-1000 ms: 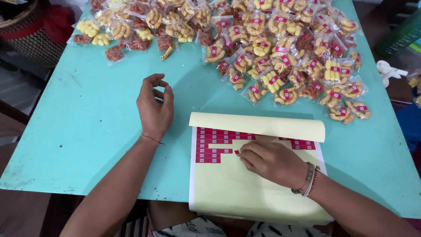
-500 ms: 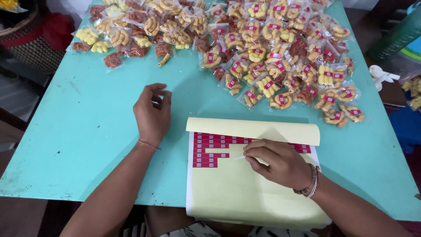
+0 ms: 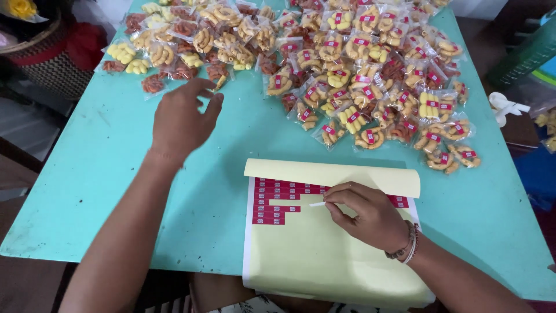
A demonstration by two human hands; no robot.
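Observation:
A yellow sticker sheet (image 3: 301, 249) with rows of small red labels (image 3: 281, 200) lies at the near edge of the teal table (image 3: 104, 168), its top edge curled over. My right hand (image 3: 365, 214) rests on the sheet and pinches a small peeled sticker, pale side up, at its fingertips. My left hand (image 3: 182, 119) hovers open above the table, fingers spread, close to unlabelled snack packets (image 3: 174, 52) at the far left. Packets bearing red labels (image 3: 370, 87) are heaped at the far right.
A woven basket (image 3: 40, 55) with red cloth stands off the table's left corner. A green object (image 3: 524, 55) and a white plastic piece (image 3: 504, 107) lie beyond the right edge. Bare table surface stretches between my left arm and the sheet.
My left hand has lifted off the table and moved forward toward the unlabelled packets. My right hand has peeled a sticker from the sheet and holds it.

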